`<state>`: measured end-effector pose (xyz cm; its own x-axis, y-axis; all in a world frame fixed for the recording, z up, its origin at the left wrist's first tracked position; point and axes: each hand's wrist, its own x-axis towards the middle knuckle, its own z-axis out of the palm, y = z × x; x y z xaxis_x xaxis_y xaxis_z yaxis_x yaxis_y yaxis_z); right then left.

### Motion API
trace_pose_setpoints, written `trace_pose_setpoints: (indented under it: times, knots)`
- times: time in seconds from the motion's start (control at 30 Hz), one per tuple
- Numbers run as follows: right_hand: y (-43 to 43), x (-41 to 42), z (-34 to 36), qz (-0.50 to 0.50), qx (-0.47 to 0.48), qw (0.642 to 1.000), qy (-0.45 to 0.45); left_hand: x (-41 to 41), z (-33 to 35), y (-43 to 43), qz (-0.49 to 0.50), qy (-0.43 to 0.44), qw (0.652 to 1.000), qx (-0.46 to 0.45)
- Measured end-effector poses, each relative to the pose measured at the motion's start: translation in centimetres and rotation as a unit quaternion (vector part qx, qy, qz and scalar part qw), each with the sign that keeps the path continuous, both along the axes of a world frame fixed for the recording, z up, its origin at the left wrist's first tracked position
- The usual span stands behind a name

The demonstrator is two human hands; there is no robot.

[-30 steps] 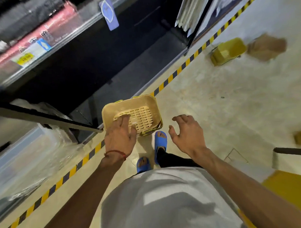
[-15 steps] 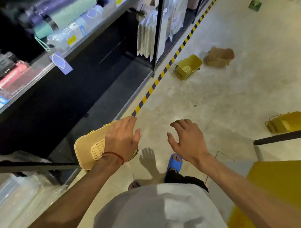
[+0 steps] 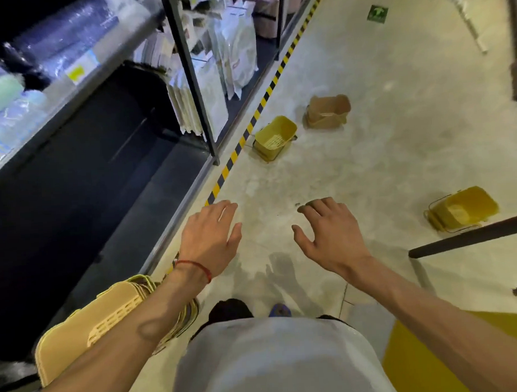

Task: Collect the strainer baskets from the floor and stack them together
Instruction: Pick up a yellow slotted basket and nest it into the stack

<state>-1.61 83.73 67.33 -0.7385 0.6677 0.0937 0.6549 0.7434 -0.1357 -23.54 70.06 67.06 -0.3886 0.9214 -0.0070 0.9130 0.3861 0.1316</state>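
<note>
A pale beige strainer basket (image 3: 89, 328) with a slotted side shows at the lower left, under my left forearm; wire handles bunch beside the arm, and I cannot tell whether it hangs there or rests on something. My left hand (image 3: 212, 238) is held out over the floor with fingers straight, holding nothing. My right hand (image 3: 329, 237) hovers beside it, fingers loosely bent and empty. Further along the floor lie a yellow basket (image 3: 274, 138) by the striped tape, a brown basket (image 3: 327, 111) behind it, and another yellow basket (image 3: 463, 209) tipped on its side at the right.
A metal shelf rack (image 3: 188, 66) with packaged goods lines the left, edged by yellow-black floor tape (image 3: 249, 128). A dark bar (image 3: 472, 235) juts in from the right above a yellow surface (image 3: 432, 351). A green floor sign (image 3: 377, 14) lies far ahead.
My left hand has come off the beige basket, which now sits lower left beneath the forearm. The view has lifted up the aisle, so the baskets on the floor appear closer.
</note>
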Motion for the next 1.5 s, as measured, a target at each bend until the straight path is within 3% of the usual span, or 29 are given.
trace_pose_setpoints:
  times: [0.5, 0.77, 1.03, 1.37, 1.5]
  knots:
    - [26.0, 2.9, -0.8, -0.107, -0.011, 0.994, 0.037, -0.2, -2.6, 30.0, -0.114, -0.006, 0.993, -0.015]
    - [41.4, 0.3, 0.3, -0.117, -0.022, 0.993, 0.015, -1.3, -2.7, 46.8, -0.100, -0.011, 0.995, -0.023]
    - [56.7, -3.3, -1.7, -0.058, -0.019, 0.998, 0.012, -4.2, -3.6, 58.4, -0.042, -0.001, 0.999, -0.033]
    - [74.3, -11.8, -3.6, 0.136, -0.056, 0.987, -0.058, -6.1, -3.8, 68.2, 0.177, -0.001, 0.984, -0.003]
    - [78.7, -15.6, -4.4, 0.157, -0.063, 0.985, -0.038, -7.5, -4.4, 69.2, 0.227, -0.006, 0.974, -0.007]
